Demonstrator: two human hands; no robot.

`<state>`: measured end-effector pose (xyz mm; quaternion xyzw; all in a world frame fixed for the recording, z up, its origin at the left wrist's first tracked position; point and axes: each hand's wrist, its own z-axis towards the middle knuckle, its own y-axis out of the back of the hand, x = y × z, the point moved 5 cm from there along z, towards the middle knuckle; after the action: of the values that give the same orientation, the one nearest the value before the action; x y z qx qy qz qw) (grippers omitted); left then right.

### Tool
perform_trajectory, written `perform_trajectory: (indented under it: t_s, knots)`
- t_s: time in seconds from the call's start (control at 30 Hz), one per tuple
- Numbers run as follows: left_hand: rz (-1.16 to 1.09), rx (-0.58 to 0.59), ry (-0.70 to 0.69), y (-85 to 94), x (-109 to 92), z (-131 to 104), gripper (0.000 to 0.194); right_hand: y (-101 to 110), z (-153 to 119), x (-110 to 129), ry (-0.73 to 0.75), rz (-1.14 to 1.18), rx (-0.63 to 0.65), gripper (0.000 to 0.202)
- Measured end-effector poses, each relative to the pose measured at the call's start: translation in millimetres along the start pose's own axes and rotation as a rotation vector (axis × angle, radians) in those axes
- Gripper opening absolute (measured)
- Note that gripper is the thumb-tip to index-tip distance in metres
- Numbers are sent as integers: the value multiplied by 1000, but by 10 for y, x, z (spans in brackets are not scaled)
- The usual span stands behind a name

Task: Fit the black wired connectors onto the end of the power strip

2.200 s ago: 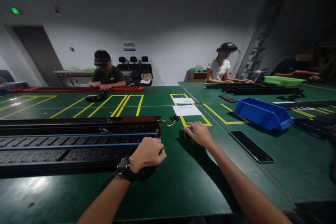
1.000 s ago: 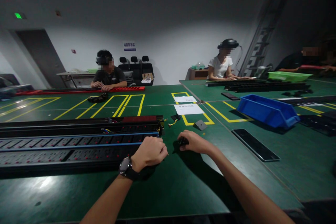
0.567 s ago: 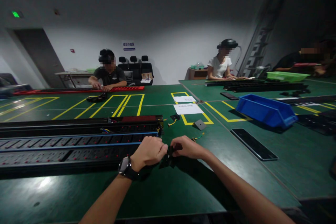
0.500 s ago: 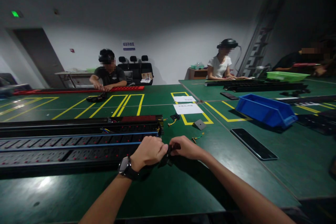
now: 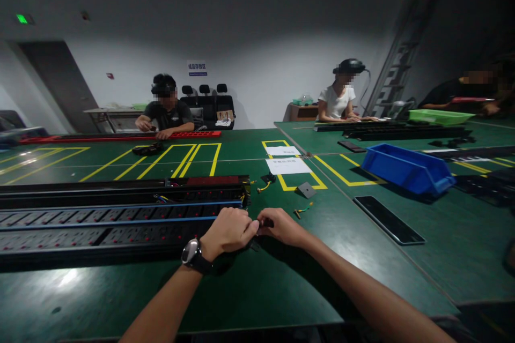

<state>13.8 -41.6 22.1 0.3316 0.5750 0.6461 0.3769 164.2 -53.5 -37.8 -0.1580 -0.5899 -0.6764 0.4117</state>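
My left hand (image 5: 230,230), with a watch (image 5: 190,252) on its wrist, is closed around a small black part (image 5: 254,246) that it mostly hides. My right hand (image 5: 284,226) pinches at the same spot, its fingertips meeting my left thumb. What exactly the part is cannot be made out. Just left of my hands lies a long black socket strip (image 5: 132,231) with rows of outlets and red dots. Behind it runs a black metal channel (image 5: 120,193) with wires at its end. A short green-and-yellow wire (image 5: 302,210) rests beyond my right hand.
Right of my hands lies a phone (image 5: 388,220), with a blue bin (image 5: 408,169) behind it. A small grey plate (image 5: 306,189) and paper labels (image 5: 287,165) lie ahead. Co-workers (image 5: 169,110) sit across the green table (image 5: 306,289).
My right fingers have shifted slightly left against my left thumb, and less of the black part shows. The co-worker at left has raised a hand.
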Motion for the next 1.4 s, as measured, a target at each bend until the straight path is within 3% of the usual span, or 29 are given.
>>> perform_trajectory:
  t_s: [0.17,0.67,0.87,1.03,1.23,1.4]
  knots:
    - [-1,8,16,-4,2,5,53,-75,-1,-5,46,-93,-74,6]
    - [61,-36,73,-60,18,7,55,-38,-34,67,160,-174,-5,4]
    - [52,-58,105,32,64,6,55,-36,-31,71,157,-175,4,12]
    - [41,-96,189,128,211,-10,53,-31,-25,61,141,-180,20,12]
    - [56,-56,255,78,311,-8,52,-4,-17,92,77,-223,60,9]
    - [54,-43,248,80,308,-2,52,261,-33,16,-58,-386,7,18]
